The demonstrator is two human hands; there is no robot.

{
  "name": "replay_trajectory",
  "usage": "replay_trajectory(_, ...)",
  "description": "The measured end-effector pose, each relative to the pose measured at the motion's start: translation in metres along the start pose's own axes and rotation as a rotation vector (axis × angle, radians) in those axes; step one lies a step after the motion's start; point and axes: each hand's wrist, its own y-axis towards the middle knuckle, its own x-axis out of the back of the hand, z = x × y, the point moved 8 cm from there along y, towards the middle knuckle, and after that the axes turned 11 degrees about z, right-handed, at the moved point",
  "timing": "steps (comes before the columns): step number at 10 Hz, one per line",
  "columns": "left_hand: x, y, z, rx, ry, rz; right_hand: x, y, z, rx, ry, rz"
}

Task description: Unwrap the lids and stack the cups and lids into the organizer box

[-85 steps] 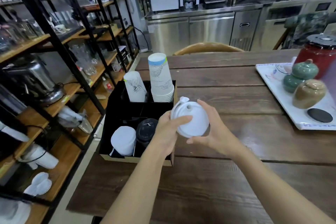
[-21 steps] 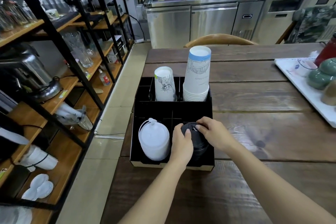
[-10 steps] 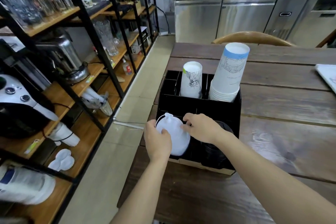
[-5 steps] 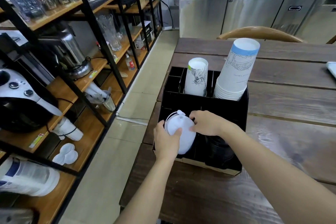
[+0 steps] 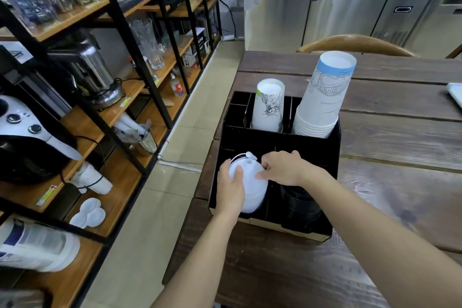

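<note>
White lids [image 5: 250,190] slightly lower since; black lids [image 5: 300,205] half-hidden behind right hand [image 5: 282,170].

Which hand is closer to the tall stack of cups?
The right hand. It sits in front of the tall stack of cups, nearer that side of the box. The left hand is farther off, on the white lids.

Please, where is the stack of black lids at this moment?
The stack of black lids sits in the front right compartment of the organizer box, just right of the white lids and partly under the right hand.
</note>
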Motion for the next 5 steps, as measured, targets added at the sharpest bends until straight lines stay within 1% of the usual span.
replay_trajectory(1,0.002,0.002,0.000,-0.008,0.019,0.026,0.001,-0.001,0.001,0.003,0.009,0.001)
replay_trajectory(3,0.003,0.005,0.000,-0.007,0.065,0.025,0.001,-0.004,0.000,-0.001,0.017,-0.018)
replay_trajectory(4,0.008,0.005,-0.006,-0.010,0.091,-0.011,0.012,-0.010,0.002,0.025,0.057,-0.127)
replay_trajectory(5,0.014,0.003,-0.018,-0.041,0.097,-0.042,0.033,-0.026,-0.004,0.058,0.256,-0.292)
